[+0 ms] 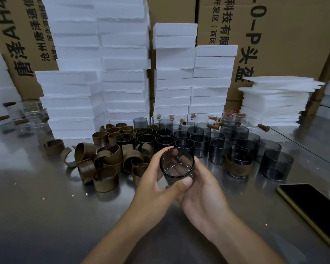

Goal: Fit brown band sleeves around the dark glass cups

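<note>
Dark glass cup (176, 164) held at frame centre, tilted, mouth toward the camera. It is gripped from both sides: left hand (154, 183) curled round its left wall with the thumb across the lower rim, right hand (204, 199) cupped beneath and round its right side. Hands are together, touching. No band is seen on this cup.

Loose brown band sleeves (107, 162) are heaped left of centre on the steel table (46, 216). Bare dark cups (200, 141) are grouped behind the hands. One banded cup (238, 165) is placed right of centre; its stamp is unreadable.

On the cardboard boxes (293, 44) at upper right, "科技有限", "开发区(西区" and "P头盔" are printed sideways. Print at upper left is inverted and not reliably read. White foam blocks (122, 73) are stacked at the back. A dark-screened phone (316, 206) is seen at lower right.
</note>
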Demonstrator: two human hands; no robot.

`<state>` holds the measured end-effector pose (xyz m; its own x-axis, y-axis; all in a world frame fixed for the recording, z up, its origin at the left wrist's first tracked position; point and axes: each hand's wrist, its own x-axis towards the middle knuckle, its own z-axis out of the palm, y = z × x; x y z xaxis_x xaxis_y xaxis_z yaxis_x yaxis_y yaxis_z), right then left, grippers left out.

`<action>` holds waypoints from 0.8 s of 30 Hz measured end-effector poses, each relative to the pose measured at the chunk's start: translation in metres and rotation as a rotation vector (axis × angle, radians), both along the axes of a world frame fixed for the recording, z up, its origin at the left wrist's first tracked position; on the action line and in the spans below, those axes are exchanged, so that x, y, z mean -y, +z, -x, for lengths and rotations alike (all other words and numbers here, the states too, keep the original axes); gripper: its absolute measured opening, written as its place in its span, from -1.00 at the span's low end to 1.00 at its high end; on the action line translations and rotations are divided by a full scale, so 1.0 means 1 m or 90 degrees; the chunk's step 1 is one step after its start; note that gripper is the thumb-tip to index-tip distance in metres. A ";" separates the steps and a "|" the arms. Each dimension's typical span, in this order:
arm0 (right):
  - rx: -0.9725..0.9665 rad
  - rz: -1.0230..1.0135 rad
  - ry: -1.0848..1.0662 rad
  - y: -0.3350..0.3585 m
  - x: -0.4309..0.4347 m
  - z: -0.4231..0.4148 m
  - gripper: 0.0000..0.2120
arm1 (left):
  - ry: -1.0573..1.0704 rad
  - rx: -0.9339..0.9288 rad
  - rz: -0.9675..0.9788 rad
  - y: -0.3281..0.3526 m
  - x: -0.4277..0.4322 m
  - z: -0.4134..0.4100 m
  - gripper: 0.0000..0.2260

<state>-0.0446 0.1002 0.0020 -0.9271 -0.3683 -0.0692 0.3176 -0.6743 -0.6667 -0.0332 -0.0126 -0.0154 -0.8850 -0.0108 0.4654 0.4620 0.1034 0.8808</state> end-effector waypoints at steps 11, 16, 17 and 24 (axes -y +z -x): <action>-0.039 -0.331 -0.058 -0.004 0.001 0.001 -0.54 | 0.006 0.006 0.005 0.003 0.006 -0.002 -0.45; -0.128 -0.438 -0.134 -0.005 -0.004 0.004 -0.59 | 0.016 0.049 -0.029 0.002 0.006 -0.001 -0.45; -0.157 -0.434 -0.154 -0.004 -0.004 0.004 -0.60 | 0.018 0.065 -0.054 0.003 0.005 -0.001 -0.44; -0.322 -0.429 -0.112 -0.005 0.000 -0.004 -0.57 | -0.015 0.154 -0.198 0.006 0.006 0.001 -0.47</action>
